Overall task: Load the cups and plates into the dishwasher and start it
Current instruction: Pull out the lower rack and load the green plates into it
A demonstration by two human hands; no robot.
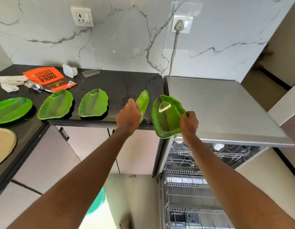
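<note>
Both my hands hold green leaf-shaped plates over the counter's right end. My left hand (128, 117) grips one plate (143, 102) tilted almost on edge. My right hand (188, 122) pinches the rim of a second plate (165, 116), tilted with its face toward me, just above the dishwasher's corner. Three more green leaf plates lie flat on the black counter (123, 81): one at the far left (10, 109), one left of centre (55, 104), one in the middle (93, 103). The dishwasher (226, 109) stands open below right, its wire racks (184, 182) pulled out.
An orange food packet (47, 78), foil scraps, a white tub (70, 70) and a clear plastic tray (90, 73) lie at the back of the counter. A tan round mat (3, 144) sits at the left edge. A plugged cord (174, 47) runs down the marble wall.
</note>
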